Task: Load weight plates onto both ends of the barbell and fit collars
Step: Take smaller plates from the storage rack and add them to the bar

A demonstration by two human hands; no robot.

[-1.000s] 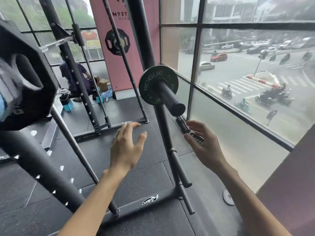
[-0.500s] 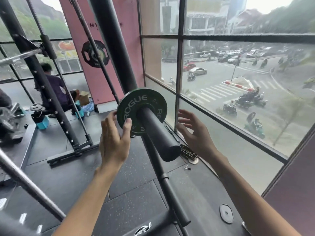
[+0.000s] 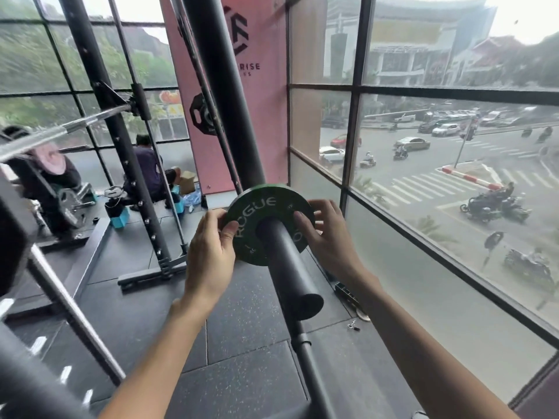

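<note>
I see a small round green plate (image 3: 260, 203) with "ROGUE" in white letters on its face. It sits on the smooth black cylindrical sleeve (image 3: 289, 270), well in from the sleeve's end. My left hand (image 3: 208, 255) grips the plate's left rim and my right hand (image 3: 331, 237) grips its right rim, with both thumbs on the face. A pink banner (image 3: 266, 122) behind reads "RISE". The floor (image 3: 242, 316) is speckled black rubber.

Your bare forearms reach forward and up from the lower edge, drawing closer together toward the middle. Your left hand (image 3: 211, 255) shows its back, with the thumb pressed on the near face of the green plate (image 3: 263, 204) and the fingers wrapped behind its left rim. Your right hand (image 3: 331, 240) grips the right rim, thumb in front, fingers curled over the edge.
</note>
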